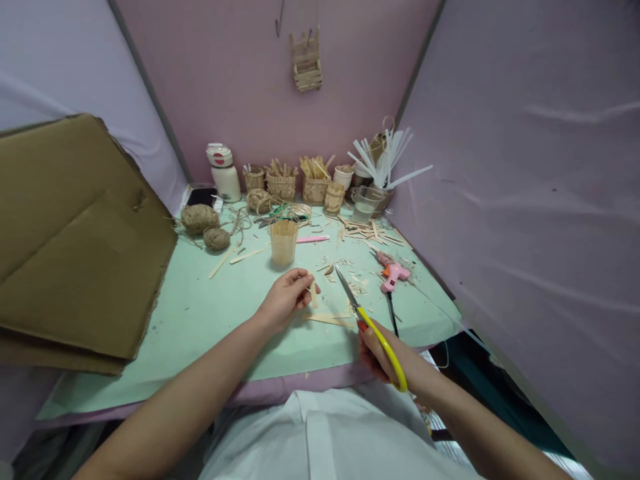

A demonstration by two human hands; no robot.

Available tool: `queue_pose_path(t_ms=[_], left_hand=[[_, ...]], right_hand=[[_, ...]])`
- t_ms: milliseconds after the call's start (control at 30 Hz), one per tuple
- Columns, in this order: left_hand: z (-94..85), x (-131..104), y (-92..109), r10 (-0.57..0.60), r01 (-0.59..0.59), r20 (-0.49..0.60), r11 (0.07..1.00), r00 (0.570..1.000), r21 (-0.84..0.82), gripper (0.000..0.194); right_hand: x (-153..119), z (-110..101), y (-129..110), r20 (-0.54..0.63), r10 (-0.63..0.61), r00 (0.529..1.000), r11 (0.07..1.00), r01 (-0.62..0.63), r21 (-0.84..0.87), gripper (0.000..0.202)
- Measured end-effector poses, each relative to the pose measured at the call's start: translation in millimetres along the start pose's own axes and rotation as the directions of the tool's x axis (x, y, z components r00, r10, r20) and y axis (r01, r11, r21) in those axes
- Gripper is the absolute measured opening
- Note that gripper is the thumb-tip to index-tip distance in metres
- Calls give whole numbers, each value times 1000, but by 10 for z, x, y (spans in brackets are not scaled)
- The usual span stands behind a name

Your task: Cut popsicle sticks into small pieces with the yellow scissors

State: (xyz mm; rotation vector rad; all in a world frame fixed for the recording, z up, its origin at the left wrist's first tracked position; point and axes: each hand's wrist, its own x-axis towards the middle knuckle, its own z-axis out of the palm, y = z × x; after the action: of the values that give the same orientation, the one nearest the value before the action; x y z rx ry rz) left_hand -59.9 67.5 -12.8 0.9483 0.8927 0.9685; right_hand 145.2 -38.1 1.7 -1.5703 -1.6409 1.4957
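Observation:
Between thumb and fingers, my left hand [287, 299] pinches a short flat wooden stick [314, 293] that points downward over the table. My right hand [375, 350] grips yellow-handled scissors [373, 327], their metal blades pointing up and away from me, apart from the stick. Just beyond my left hand stands a cup of pale wooden strips [283, 243]. Below the held stick lies a longer wooden strip [329, 321] on the green tabletop. Wood scraps [357, 287] are scattered near the scissor blades.
A pink glue gun [395, 273] lies at right with its cord. Balls of twine [200, 219] sit at left beside a large cardboard sheet [80, 247]. Along the back stand stick-filled baskets [281, 185], a white bottle [225, 175] and white glue sticks [385, 160]. A pink pen [314, 239] lies mid-table.

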Motion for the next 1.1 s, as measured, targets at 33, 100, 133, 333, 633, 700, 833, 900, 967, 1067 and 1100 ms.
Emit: queue_pose_path(t_ms=[33,100,133,333,633,700,833,900,967,1067,1100], left_hand=[[-83,-22,22,4,-5,-45,1000,999,-3,34],[-253,-58,55,-4,2,-128,1000,992,-15,31],[-328,-73,66,-20,15,-150,999,988,-28,30],[-488,-125,82,-54,45,-141,997,989,-62,30],[-449,-152,56,-70,72,-166,997,984,7,33],[-446,-160,50,-63,70,-177,997,982,38,32],[-437,-166,33,-63,69,-177,997,982,27,29],[-431,-166,23,-70,73,-153,997,986,9,28],[-424,-167,17,-76,77,-135,997,988,1,28],[-410,-173,20,-76,76,-131,997,988,-3,28],[-403,-176,24,-75,76,-134,997,988,-5,27]], right_hand=[[-1,-4,-29,2,1,1000,1000,-1,-1,63],[8,-12,-85,11,-1,1000,1000,2,-15,61],[19,-15,-109,15,-9,1000,1000,9,-27,59],[114,5,-265,52,-31,998,996,35,-80,51],[327,126,-528,216,58,975,993,-33,-118,55],[386,146,-498,248,55,967,992,-24,-125,57],[476,169,-412,279,47,959,993,-15,-117,61],[500,178,-395,279,52,959,994,-23,-107,61],[510,188,-402,283,56,957,992,-22,-124,62],[502,201,-443,286,67,956,986,-20,-165,63],[496,206,-459,287,66,956,985,-17,-172,64]])
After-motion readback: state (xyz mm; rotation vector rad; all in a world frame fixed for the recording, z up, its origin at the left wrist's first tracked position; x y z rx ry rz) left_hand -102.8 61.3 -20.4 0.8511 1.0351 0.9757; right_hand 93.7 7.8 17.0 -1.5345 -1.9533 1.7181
